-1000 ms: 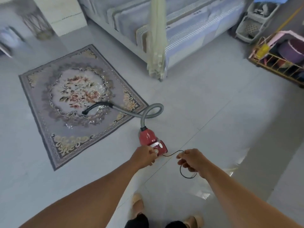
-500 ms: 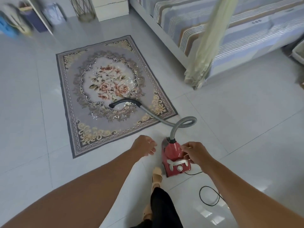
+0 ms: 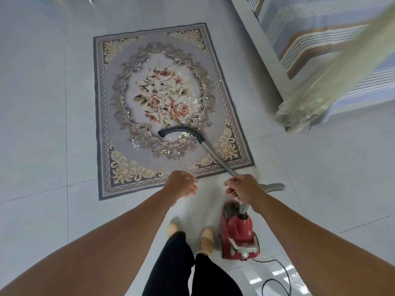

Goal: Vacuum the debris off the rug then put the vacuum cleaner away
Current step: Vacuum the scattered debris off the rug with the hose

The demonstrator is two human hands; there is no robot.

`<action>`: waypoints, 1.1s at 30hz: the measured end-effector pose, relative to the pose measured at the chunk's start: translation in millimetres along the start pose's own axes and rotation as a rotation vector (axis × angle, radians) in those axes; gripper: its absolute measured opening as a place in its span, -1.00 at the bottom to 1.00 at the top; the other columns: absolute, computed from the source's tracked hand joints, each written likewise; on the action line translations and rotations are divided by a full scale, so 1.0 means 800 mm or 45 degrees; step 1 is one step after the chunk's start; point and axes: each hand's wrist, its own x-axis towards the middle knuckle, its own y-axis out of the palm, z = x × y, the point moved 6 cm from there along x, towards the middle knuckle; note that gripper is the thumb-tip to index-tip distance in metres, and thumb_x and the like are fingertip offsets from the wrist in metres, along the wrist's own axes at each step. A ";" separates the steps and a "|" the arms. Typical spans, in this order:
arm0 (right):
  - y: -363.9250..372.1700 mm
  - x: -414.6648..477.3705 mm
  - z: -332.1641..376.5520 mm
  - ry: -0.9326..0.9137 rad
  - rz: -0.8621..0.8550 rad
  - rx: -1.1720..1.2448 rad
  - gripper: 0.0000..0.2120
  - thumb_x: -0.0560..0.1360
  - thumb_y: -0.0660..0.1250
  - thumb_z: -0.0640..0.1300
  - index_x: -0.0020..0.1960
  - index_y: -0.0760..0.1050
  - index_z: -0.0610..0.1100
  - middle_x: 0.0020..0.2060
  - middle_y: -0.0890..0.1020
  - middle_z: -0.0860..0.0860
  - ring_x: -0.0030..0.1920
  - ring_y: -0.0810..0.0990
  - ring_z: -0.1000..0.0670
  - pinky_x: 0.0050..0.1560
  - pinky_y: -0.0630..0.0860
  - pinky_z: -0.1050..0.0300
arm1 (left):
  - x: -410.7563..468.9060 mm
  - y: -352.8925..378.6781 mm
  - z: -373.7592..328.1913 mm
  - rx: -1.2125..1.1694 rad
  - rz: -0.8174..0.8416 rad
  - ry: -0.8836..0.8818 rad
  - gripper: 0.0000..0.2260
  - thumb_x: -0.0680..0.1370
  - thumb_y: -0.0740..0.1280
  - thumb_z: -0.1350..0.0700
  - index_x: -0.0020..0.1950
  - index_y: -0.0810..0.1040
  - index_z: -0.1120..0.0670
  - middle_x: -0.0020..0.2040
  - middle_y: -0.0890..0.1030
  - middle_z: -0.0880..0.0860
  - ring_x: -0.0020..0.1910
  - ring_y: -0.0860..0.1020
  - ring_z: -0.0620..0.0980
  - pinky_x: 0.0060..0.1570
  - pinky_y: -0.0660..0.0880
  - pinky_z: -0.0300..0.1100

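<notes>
A grey floral rug (image 3: 149,163) lies on the tiled floor with pale glittery debris (image 3: 171,151) scattered over its middle and lower part. The vacuum's black nozzle (image 3: 179,131) rests on the rug among the flecks. Its grey hose (image 3: 215,157) runs back off the rug, loops, and joins the red vacuum cleaner (image 3: 239,233), which stands on the floor by my right foot. My left hand (image 3: 181,185) hangs over the rug's near edge, fingers loosely curled, holding nothing. My right hand (image 3: 243,189) hovers above the hose with loosely curled fingers and covers part of it.
A bed (image 3: 316,50) with a striped sheet fills the upper right, and a bunched pale net (image 3: 316,99) hangs down beside it. The vacuum's black cord (image 3: 277,280) coils on the floor behind the machine. Bare tiles surround the rug on the left.
I have stepped closer to the rug. My right hand has left the vacuum body and risen over the hose. The left hand has moved forward with it.
</notes>
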 end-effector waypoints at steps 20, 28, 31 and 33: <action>0.096 0.429 0.168 -0.016 0.158 -0.432 -0.83 0.54 0.22 -0.21 0.02 0.56 -0.22 -0.09 0.66 -0.16 -0.11 0.62 -0.11 0.04 0.59 -0.03 | 0.366 -0.135 -0.058 -0.561 -0.172 -0.405 -0.94 0.59 0.28 0.27 -0.02 0.55 0.22 -0.20 0.57 0.19 -0.35 0.48 -0.01 -0.54 0.36 -0.36; 0.113 0.602 0.135 -0.051 0.155 -0.823 -0.76 0.58 0.23 -0.18 0.18 0.55 -0.23 0.14 0.61 -0.12 0.14 0.58 -0.10 0.08 0.46 0.15 | 0.548 -0.076 -0.031 -0.648 -0.150 -0.475 -0.87 0.60 0.26 0.27 -0.12 0.54 0.17 -0.27 0.54 0.11 -0.37 0.50 -0.06 -0.54 0.43 -0.37; 0.132 0.664 0.108 -0.043 0.124 -0.844 -0.78 0.57 0.28 -0.15 0.18 0.55 -0.17 0.15 0.62 -0.10 0.13 0.59 -0.10 0.10 0.48 0.13 | 0.612 -0.057 -0.010 -0.612 -0.116 -0.456 -0.91 0.60 0.29 0.22 0.00 0.58 0.19 -0.16 0.62 0.14 -0.28 0.57 -0.02 -0.34 0.52 -0.28; 0.145 0.699 0.088 -0.041 0.125 -0.874 -0.81 0.56 0.28 -0.17 0.14 0.55 -0.17 0.13 0.63 -0.12 0.11 0.60 -0.12 0.10 0.50 0.10 | 0.648 -0.051 0.006 -0.604 -0.116 -0.442 -0.84 0.60 0.30 0.18 0.11 0.58 0.21 -0.02 0.66 0.17 -0.13 0.63 0.05 -0.15 0.56 -0.18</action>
